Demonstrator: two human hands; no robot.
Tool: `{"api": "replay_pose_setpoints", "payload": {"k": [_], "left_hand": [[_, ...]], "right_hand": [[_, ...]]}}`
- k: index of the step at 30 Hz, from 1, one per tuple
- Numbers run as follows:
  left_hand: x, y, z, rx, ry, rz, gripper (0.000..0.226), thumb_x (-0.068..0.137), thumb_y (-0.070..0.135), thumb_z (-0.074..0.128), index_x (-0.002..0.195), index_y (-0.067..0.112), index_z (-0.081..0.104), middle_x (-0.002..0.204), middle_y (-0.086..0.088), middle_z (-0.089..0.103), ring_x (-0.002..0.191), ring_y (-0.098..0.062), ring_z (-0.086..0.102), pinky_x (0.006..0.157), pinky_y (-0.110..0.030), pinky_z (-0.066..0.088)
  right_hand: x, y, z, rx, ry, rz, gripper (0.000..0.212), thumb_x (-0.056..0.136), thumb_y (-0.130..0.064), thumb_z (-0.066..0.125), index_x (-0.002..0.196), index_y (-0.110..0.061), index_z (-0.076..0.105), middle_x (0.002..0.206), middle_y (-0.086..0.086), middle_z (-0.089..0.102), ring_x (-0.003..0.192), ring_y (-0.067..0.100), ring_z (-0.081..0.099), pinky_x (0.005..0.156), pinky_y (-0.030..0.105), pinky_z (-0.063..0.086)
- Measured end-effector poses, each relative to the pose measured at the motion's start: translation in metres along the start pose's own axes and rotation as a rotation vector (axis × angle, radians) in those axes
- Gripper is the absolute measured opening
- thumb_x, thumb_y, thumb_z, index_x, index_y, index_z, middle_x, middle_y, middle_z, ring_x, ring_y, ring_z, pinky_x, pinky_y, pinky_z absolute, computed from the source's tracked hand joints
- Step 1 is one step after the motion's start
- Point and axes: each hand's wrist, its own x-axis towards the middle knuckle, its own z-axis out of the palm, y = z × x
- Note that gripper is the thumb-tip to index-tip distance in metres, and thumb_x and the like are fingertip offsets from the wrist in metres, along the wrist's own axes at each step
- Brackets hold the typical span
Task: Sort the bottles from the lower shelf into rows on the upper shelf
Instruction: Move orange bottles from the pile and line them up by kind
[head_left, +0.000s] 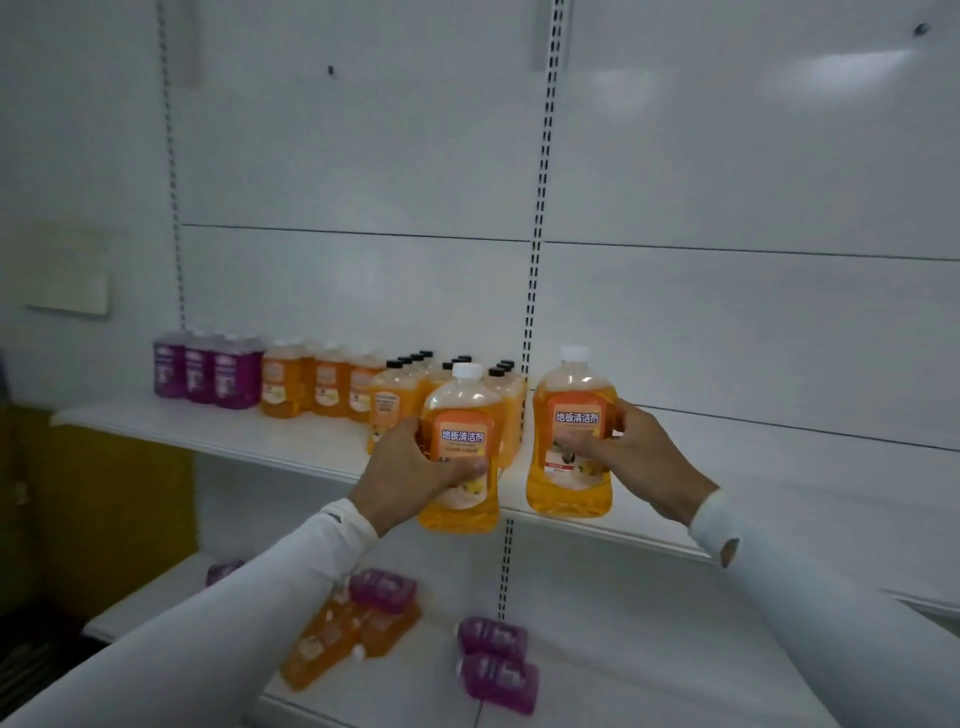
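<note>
- Upper shelf (218, 436): flat white board on white panelled wall with slotted uprights.
- On it, left to right: purple bottles (208, 371), orange white-capped row (322, 387), orange black-capped rows (441, 384); all clear plastic.
- Left hand (415, 470) gripped orange bottle (462, 452), base past shelf edge.
- Right hand (631, 449) clasped second bottle (571, 436), upright on shelf.
- Lower shelf (649, 670): purple and orange bottles lying flat.

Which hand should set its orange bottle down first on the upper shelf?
Right, probably. The right hand holds its bottle with the base already at the upper shelf; the left hand holds its bottle hanging below the shelf edge.
</note>
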Motion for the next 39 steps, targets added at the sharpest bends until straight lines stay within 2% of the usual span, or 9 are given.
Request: {"api": "replay_pose_setpoints", "payload": {"k": [2, 8, 14, 16, 19, 23, 28, 35, 39], "left_hand": [[0.008, -0.017, -0.038, 0.014, 0.049, -0.021, 0.080, 0.045, 0.057, 0.085, 0.113, 0.022, 0.061, 0.102, 0.005, 0.072, 0.090, -0.012, 0.071, 0.081, -0.037, 0.060], [0.035, -0.073, -0.146, 0.077, 0.146, -0.100, 0.061, 0.060, 0.038, 0.089, 0.112, 0.021, 0.060, 0.102, 0.003, 0.072, 0.089, -0.013, 0.071, 0.081, -0.039, 0.060], [0.071, -0.117, -0.222, 0.117, 0.187, -0.119, 0.077, 0.049, 0.058, 0.085, 0.113, 0.026, 0.059, 0.103, 0.007, 0.072, 0.090, -0.010, 0.071, 0.079, -0.036, 0.060], [0.087, -0.133, -0.240, 0.120, 0.192, -0.112, 0.071, 0.055, 0.051, 0.087, 0.114, 0.024, 0.060, 0.102, 0.006, 0.072, 0.090, -0.010, 0.071, 0.078, -0.035, 0.061], [0.112, -0.159, -0.260, 0.110, 0.202, -0.119, 0.062, 0.063, 0.042, 0.085, 0.117, 0.026, 0.059, 0.105, 0.007, 0.072, 0.092, -0.011, 0.071, 0.081, -0.036, 0.060], [0.151, -0.196, -0.280, 0.123, 0.200, -0.109, 0.058, 0.067, 0.036, 0.085, 0.118, 0.027, 0.058, 0.107, 0.007, 0.071, 0.096, -0.012, 0.070, 0.083, -0.036, 0.059], [0.207, -0.232, -0.299, 0.133, 0.180, -0.111, 0.055, 0.068, 0.029, 0.086, 0.116, 0.024, 0.060, 0.104, 0.006, 0.071, 0.094, -0.011, 0.070, 0.081, -0.032, 0.060], [0.268, -0.281, -0.310, 0.129, 0.077, -0.111, 0.062, 0.065, 0.032, 0.088, 0.118, 0.022, 0.058, 0.105, 0.007, 0.071, 0.093, -0.008, 0.069, 0.080, -0.030, 0.060], [0.295, -0.299, -0.305, 0.059, -0.013, -0.064, 0.055, 0.066, 0.022, 0.088, 0.112, 0.021, 0.058, 0.100, 0.005, 0.071, 0.089, -0.007, 0.070, 0.075, -0.024, 0.058]], "right_hand": [[0.024, -0.005, 0.036, 0.020, -0.046, -0.020, 0.061, 0.067, -0.047, 0.080, 0.120, -0.024, 0.060, 0.108, -0.006, 0.071, 0.098, 0.013, 0.070, 0.077, 0.026, 0.057], [0.097, -0.023, 0.153, 0.100, -0.151, -0.078, 0.049, 0.076, -0.035, 0.081, 0.120, -0.026, 0.060, 0.105, -0.007, 0.074, 0.095, 0.011, 0.071, 0.080, 0.030, 0.059], [0.156, -0.026, 0.244, 0.168, -0.208, -0.098, 0.041, 0.077, -0.038, 0.079, 0.113, -0.032, 0.059, 0.102, -0.010, 0.073, 0.090, 0.006, 0.071, 0.072, 0.022, 0.057], [0.175, -0.023, 0.269, 0.170, -0.230, -0.104, 0.040, 0.079, -0.035, 0.079, 0.114, -0.032, 0.058, 0.101, -0.011, 0.072, 0.089, 0.006, 0.071, 0.066, 0.018, 0.056], [0.209, -0.013, 0.304, 0.188, -0.237, -0.108, 0.044, 0.077, -0.032, 0.081, 0.115, -0.027, 0.059, 0.101, -0.007, 0.073, 0.086, 0.007, 0.072, 0.067, 0.021, 0.057], [0.257, 0.003, 0.346, 0.182, -0.225, -0.122, 0.036, 0.077, -0.032, 0.081, 0.107, -0.032, 0.060, 0.097, -0.010, 0.073, 0.085, 0.004, 0.072, 0.070, 0.021, 0.057], [0.314, 0.026, 0.389, 0.179, -0.175, -0.099, 0.043, 0.075, -0.036, 0.082, 0.112, -0.028, 0.061, 0.102, -0.010, 0.073, 0.089, 0.004, 0.070, 0.078, 0.026, 0.058], [0.350, 0.043, 0.405, 0.155, -0.144, -0.017, 0.036, 0.077, -0.029, 0.081, 0.105, -0.031, 0.058, 0.100, -0.014, 0.070, 0.081, -0.007, 0.068, 0.063, 0.012, 0.053], [0.356, 0.054, 0.405, 0.095, -0.038, 0.041, 0.042, 0.075, -0.034, 0.081, 0.111, -0.032, 0.059, 0.106, -0.010, 0.071, 0.094, 0.006, 0.069, 0.076, 0.023, 0.058]]}}
